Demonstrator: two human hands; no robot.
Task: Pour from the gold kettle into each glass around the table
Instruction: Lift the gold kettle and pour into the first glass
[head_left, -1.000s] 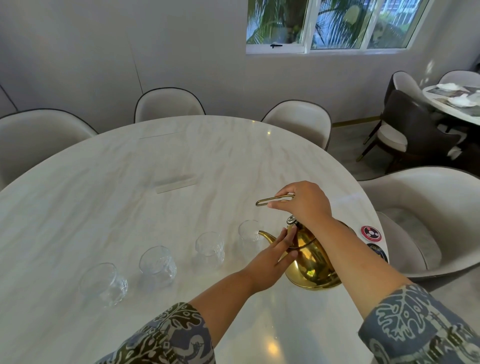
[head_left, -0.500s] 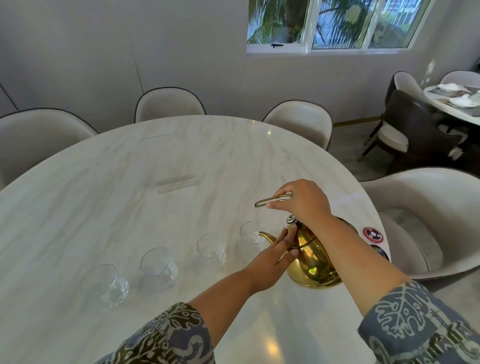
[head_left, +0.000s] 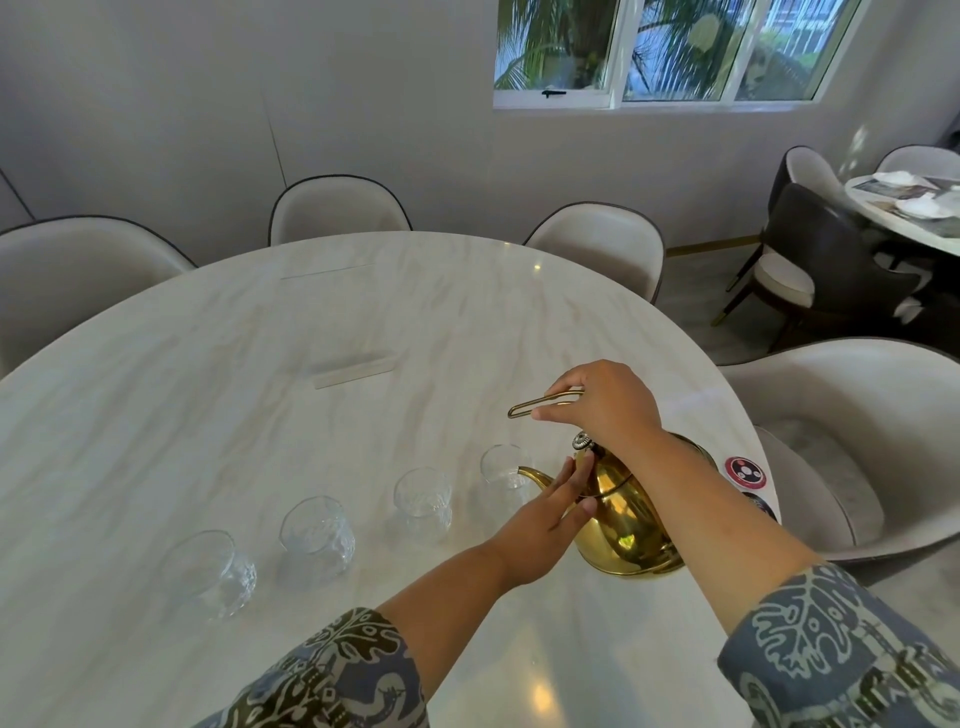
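The gold kettle (head_left: 621, 525) is tilted to the left above the round marble table (head_left: 260, 395). My right hand (head_left: 605, 402) grips its thin wire handle from above. My left hand (head_left: 540, 525) lies flat against the lid, fingertips touching the lid knob. The spout tip hangs at the rim of the rightmost glass (head_left: 503, 467). A row of several clear faceted glasses runs to the left: one (head_left: 423, 501), another (head_left: 317, 535), and the leftmost (head_left: 208, 574). I cannot tell whether liquid is flowing.
Pale upholstered chairs ring the table, the nearest at the right (head_left: 862, 441). Round stickers (head_left: 744, 472) sit by the right table edge. A flat clear strip (head_left: 353, 365) lies mid-table. A second set table (head_left: 914, 208) stands at the far right.
The kettle and both hands have barely shifted, edging slightly up and right in view while staying tilted at the rightmost glass.
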